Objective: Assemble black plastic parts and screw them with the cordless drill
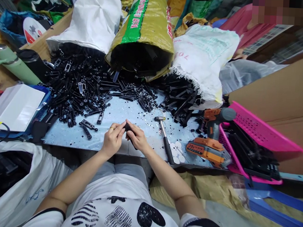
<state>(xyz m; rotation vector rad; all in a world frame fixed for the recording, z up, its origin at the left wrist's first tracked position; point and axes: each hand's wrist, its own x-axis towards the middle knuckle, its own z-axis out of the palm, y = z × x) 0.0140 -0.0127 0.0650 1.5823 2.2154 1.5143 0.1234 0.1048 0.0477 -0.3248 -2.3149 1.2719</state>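
Observation:
My left hand (112,138) and my right hand (137,137) meet over the near edge of a pale blue work surface (131,114). Both pinch one small black plastic part (128,128) between their fingertips. A ring sits on a finger of my left hand. A large heap of black plastic parts (79,82) spreads across the surface behind my hands. A few loose black pieces (87,127) lie just left of my left hand.
A hammer (165,139) lies right of my right hand, beside an orange cordless drill (211,137). A pink basket (257,132) of black parts stands at right. White sacks (92,19) and a yellow sack (148,28) spill parts at the back. A white box (14,106) and a green flask (14,64) sit left.

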